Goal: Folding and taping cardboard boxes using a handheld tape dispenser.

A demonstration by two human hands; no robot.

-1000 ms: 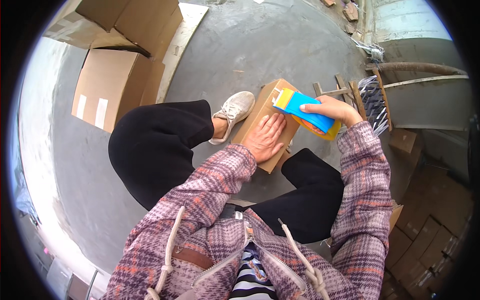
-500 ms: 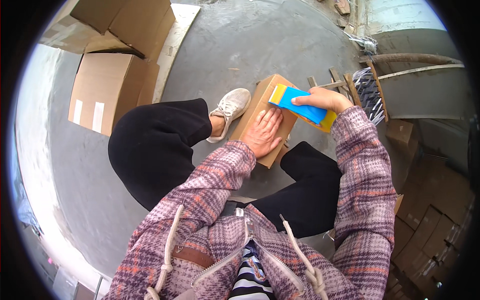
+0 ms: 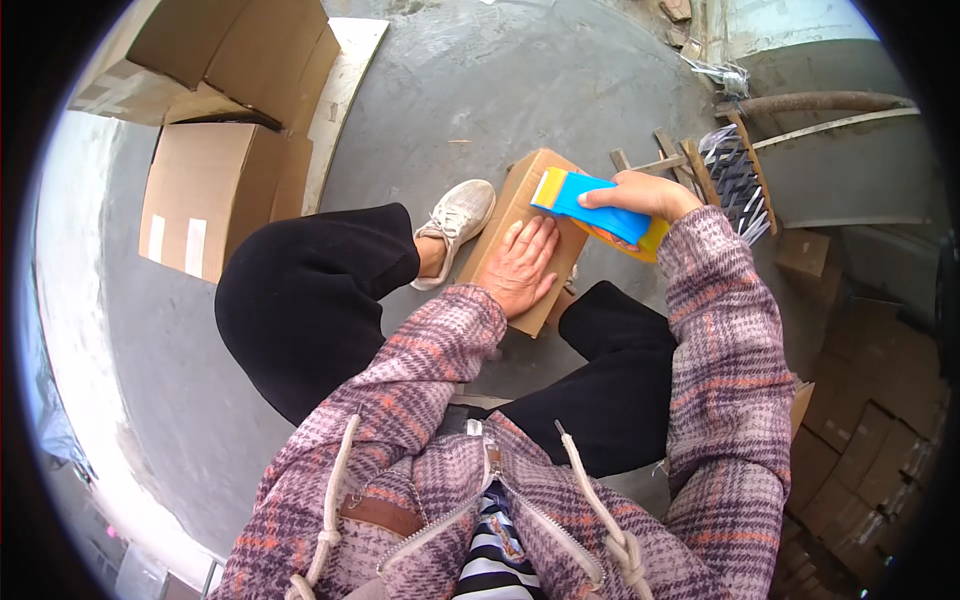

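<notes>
A long brown cardboard box [image 3: 507,212] lies between my feet, tilted, with its far end up and to the right. Flat on its top face rests my left hand [image 3: 518,266], fingers stretched out and holding nothing. My right hand [image 3: 645,197] is wrapped round a blue and yellow tape dispenser [image 3: 590,200], thumb along its blue upper side. The dispenser's yellow front end meets the box's top, just beyond my left fingertips. Its underside and the tape are mostly hidden.
Larger cardboard boxes [image 3: 205,180] stand at the far left beside a pale board [image 3: 345,100]. To the right are wooden slats [image 3: 690,165] and a rack hung with grey-white strips [image 3: 735,170]. Flattened or stacked cardboard [image 3: 860,450] fills the lower right. My shoe [image 3: 458,220] touches near the box.
The whole view has shifted slightly. Both hands keep their places on the box and dispenser; the dispenser's front has tilted a little against the box.
</notes>
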